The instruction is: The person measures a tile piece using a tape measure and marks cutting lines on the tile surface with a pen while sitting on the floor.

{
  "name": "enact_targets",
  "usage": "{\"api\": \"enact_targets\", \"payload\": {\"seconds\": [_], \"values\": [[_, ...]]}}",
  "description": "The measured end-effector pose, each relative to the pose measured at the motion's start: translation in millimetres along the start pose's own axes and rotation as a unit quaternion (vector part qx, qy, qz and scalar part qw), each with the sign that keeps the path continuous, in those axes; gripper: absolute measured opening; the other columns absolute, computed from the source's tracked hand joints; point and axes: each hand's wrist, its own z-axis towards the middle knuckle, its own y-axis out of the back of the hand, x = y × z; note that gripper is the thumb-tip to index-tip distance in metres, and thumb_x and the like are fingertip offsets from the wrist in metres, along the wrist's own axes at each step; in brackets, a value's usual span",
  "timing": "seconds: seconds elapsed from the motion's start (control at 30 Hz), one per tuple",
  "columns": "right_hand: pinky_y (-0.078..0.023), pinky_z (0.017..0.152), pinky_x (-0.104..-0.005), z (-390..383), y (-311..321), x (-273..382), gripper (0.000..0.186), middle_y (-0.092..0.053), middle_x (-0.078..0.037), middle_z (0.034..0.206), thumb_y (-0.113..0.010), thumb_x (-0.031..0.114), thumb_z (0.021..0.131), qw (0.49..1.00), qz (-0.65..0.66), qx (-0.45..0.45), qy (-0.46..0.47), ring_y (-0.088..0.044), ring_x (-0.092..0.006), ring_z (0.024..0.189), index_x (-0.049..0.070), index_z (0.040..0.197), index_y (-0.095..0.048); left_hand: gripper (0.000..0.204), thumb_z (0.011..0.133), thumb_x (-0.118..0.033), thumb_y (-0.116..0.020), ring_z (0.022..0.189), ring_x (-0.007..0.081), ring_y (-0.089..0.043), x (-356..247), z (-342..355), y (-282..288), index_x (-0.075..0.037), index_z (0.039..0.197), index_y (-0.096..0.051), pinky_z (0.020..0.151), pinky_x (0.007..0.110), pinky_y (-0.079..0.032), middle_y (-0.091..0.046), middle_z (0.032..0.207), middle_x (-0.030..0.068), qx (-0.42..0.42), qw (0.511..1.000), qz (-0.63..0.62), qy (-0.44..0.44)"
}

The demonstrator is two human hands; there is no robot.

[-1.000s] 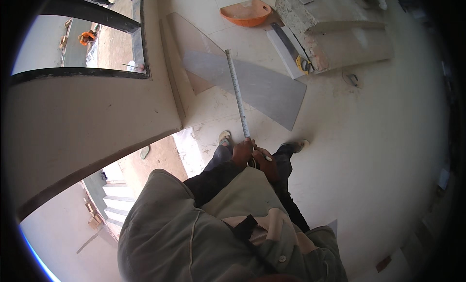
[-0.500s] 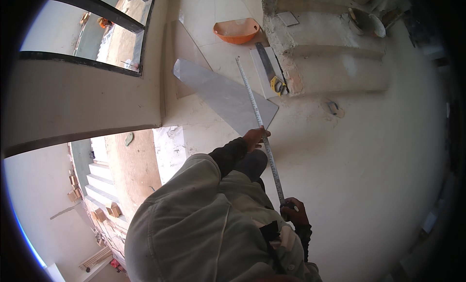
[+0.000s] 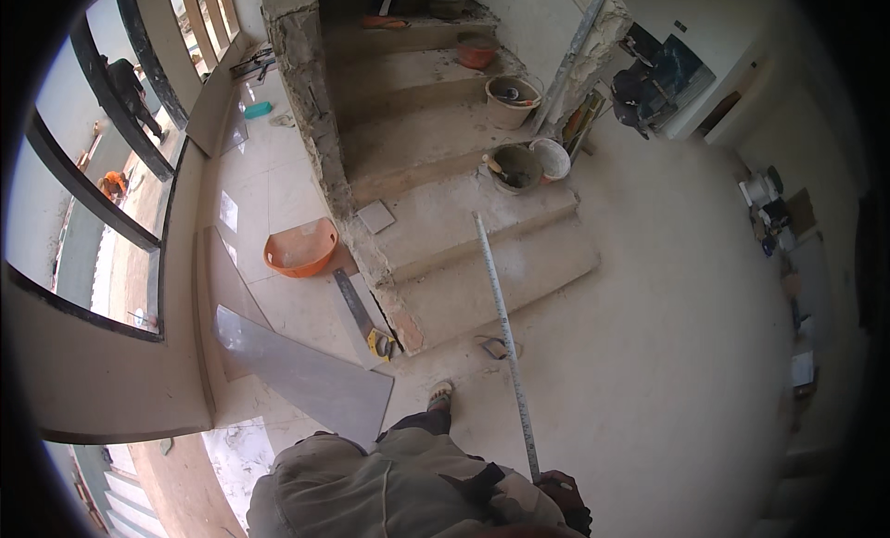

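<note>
Spreading from two o'clock round to five, the pale floor (image 3: 667, 306) is the broadest thing in the head view. Next comes the rough, dusty staircase (image 3: 417, 153), climbing from the middle toward twelve o'clock, and then the dark window frame (image 3: 97, 188) at nine to ten o'clock. The person's grey-green jacket (image 3: 371, 492) bulges up at six o'clock. Between seven and eight o'clock a long grey panel (image 3: 315, 376) lies aslant, one end overlapping a brownish sheet (image 3: 225, 283).

At nine o'clock sits an orange basin (image 3: 301, 248) with cut-out grips; at one o'clock, on the stairs, a dark bucket (image 3: 515, 167) stands just beside a smaller white bucket (image 3: 552, 158).

The tape measure (image 3: 505, 334) is drawn out in a long, narrow blade, running from five o'clock up past the middle. Its far tip shows against the lower steps; whether it touches them I cannot tell. The right hand (image 3: 561, 496), at five o'clock, has its fingers curled around the near end. The left hand is out of sight, so I cannot tell how its fingers stand.

Between seven and eight o'clock lies a yellow-handled saw (image 3: 357, 308). Smaller are a square tile (image 3: 375, 217) on a step at ten o'clock and a dark looped item (image 3: 491, 346) at five, near the blade.
</note>
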Motion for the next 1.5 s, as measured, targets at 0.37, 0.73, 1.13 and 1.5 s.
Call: {"api": "enact_targets", "payload": {"seconds": [0.37, 0.73, 1.13, 1.5], "values": [[-0.056, 0.064, -0.0337, 161, 55, 179, 0.025, -0.067, -0.011, 0.082, -0.066, 0.014, 0.075, 0.990, 0.027, -0.065, 0.121, -0.067, -0.0205, 0.068, -0.002, 0.094, -0.065, 0.035, 0.092, -0.032, -0.058, 0.092, 0.0266, -0.070, -476, -16, -88, -0.004, 0.108, -0.072, 0.083, 0.036, -0.053, -0.072, 0.101, 0.0148, -0.082, 0.888, 0.133, -0.432], [-0.058, 0.058, -0.0359, 388, 73, 425, 0.014, -0.064, -0.009, 0.078, -0.066, 0.009, 0.078, 0.988, 0.070, 0.063, 0.123, -0.064, -0.0185, 0.063, -0.001, 0.088, -0.064, 0.032, 0.093, -0.030, -0.060, 0.101, 0.0254, -0.068, -701, -30, -89, -0.005, 0.109, -0.070, 0.090, 0.036, -0.052, -0.071, 0.110, 0.0126, -0.017, 0.817, 0.230, -0.529], [-0.059, 0.057, -0.0358, 523, 42, 681, 0.017, -0.062, -0.007, 0.082, -0.063, 0.013, 0.082, 0.972, 0.004, 0.106, 0.208, -0.066, -0.0209, 0.071, -0.001, 0.093, -0.063, 0.025, 0.088, -0.027, -0.066, 0.095, 0.0290, -0.069, -724, -221, -9, -0.010, 0.103, -0.074, 0.085, 0.039, -0.053, -0.072, 0.104, 0.0114, -0.200, 0.947, 0.009, -0.251], [-0.060, 0.057, -0.0396, 588, -85, 876, 0.019, -0.063, -0.012, 0.081, -0.060, 0.016, 0.084, 0.987, 0.032, 0.115, 0.107, -0.065, -0.0227, 0.067, 0.000, 0.095, -0.061, 0.026, 0.082, -0.038, -0.068, 0.091, 0.0327, -0.068, -819, -143, 49, -0.019, 0.100, -0.074, 0.077, 0.045, -0.055, -0.070, 0.103, 0.0107, -0.209, 0.887, 0.259, -0.319]]}}
